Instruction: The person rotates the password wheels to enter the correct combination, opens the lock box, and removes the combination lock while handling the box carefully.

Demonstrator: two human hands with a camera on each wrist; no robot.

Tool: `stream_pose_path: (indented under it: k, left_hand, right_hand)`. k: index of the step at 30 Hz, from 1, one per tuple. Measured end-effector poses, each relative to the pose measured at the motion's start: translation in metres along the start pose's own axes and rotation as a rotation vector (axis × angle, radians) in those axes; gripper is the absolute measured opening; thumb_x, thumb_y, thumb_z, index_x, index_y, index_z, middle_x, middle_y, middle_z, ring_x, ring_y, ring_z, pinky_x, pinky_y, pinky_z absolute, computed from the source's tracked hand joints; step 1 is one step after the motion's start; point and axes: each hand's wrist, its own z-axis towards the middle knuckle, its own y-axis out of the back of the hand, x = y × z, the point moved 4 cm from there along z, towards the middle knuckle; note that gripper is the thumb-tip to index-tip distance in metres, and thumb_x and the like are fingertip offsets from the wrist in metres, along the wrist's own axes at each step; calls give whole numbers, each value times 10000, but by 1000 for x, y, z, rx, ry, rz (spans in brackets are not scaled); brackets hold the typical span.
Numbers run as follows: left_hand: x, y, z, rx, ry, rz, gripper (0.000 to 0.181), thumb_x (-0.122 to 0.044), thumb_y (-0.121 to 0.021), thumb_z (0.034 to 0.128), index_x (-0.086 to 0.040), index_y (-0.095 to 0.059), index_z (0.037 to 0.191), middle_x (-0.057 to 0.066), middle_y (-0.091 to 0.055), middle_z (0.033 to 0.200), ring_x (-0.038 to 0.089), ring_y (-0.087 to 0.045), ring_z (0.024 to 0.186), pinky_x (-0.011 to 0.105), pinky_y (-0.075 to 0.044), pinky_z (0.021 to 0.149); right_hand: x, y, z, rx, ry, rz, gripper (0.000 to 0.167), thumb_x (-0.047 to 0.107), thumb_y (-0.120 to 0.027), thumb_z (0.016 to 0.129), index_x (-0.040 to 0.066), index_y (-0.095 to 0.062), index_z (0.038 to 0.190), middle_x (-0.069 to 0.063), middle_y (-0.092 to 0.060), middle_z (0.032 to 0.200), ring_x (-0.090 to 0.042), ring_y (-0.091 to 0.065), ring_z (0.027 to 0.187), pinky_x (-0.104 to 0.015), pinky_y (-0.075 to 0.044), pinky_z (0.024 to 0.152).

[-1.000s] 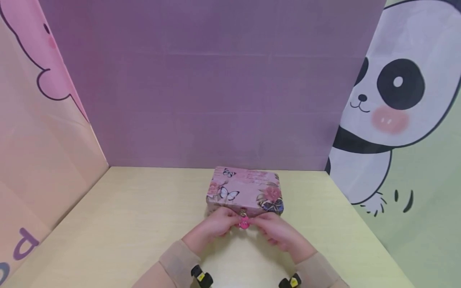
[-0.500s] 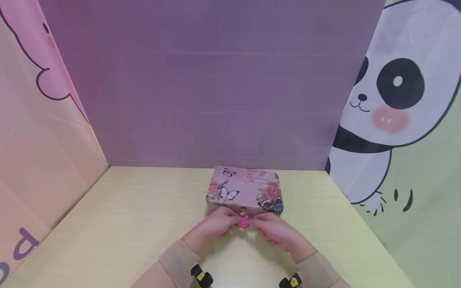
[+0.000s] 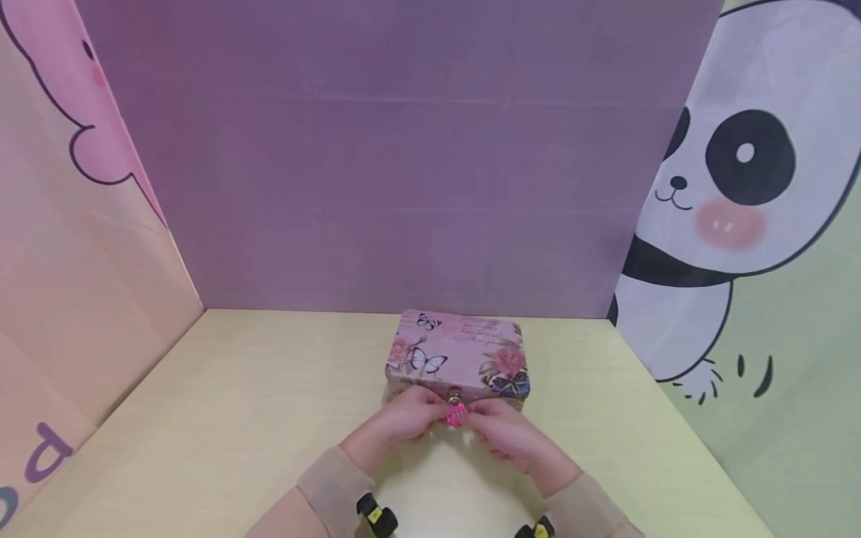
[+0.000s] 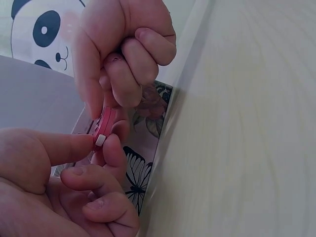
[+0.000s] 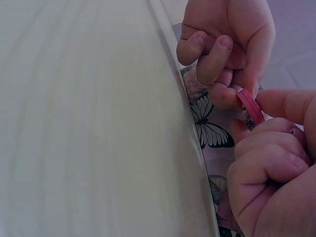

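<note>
Fingers (image 4: 71,148) pinching pink padlock (image 3: 456,415), 2 hands (image 3: 409,414) (image 3: 507,428), butterfly-print box (image 3: 464,350)

Smooth printed box (image 3: 464,347) and plastic-looking pink padlock (image 3: 456,415) on a wood-grained tabletop (image 3: 289,388).
We see the padlock as smooth-bodied, with a small side tab (image 4: 100,140) that looks like white plastic; the clasp (image 3: 454,393) above it reads to us as brass-toned metal. The box bears smooth printing, though we cannot tell whether tin or card lies beneath. We note fine pale grain and a low sheen on the tabletop, a matt, creased, sheet-like face on the purple backdrop (image 3: 403,164), a matt printed panda panel (image 3: 794,321), and matt, cloth-like beige cuffs (image 3: 336,482).
</note>
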Motion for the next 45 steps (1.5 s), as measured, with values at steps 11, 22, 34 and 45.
stream_pose_path:
  k: [11, 22, 34, 45]
  left_hand:
    - [-2, 1, 0, 1, 11, 3, 195, -104, -622, 993, -19, -715, 844, -18, -452, 585, 69, -323, 424, 211, -280, 393]
    - [-3, 1, -1, 1, 4, 1, 193, -108, -622, 994, -10, -710, 853, -15, -461, 591, 65, -315, 423, 212, -273, 390]
    - [-2, 0, -2, 0, 14, 11, 175, -106, -622, 988, -13, -708, 867, -29, -459, 599, 66, -345, 454, 215, -292, 417]
    - [-1, -1, 0, -3, 20, 8, 172, -117, -621, 993, -31, -709, 871, -21, -470, 610, 69, -348, 454, 215, -293, 413]
  right_hand:
    - [-1, -6, 6, -31, -4, -3, 282, 257, -667, 961, -13, -697, 1037, 78, -343, 567, -69, -275, 449, -214, -236, 403]
    - [2, -9, 6, -40, -20, 0, 294, 260, -633, 980, -32, -663, 969, 73, -342, 562, -74, -269, 450, -215, -226, 405]
    - [0, -8, 7, -35, -22, 5, 301, 265, -603, 1004, -28, -671, 990, 73, -344, 563, -69, -263, 452, -212, -220, 404]
    - [1, -9, 6, -30, -13, 4, 310, 259, -585, 1016, -33, -687, 1022, 78, -342, 558, -62, -258, 444, -210, -215, 398]
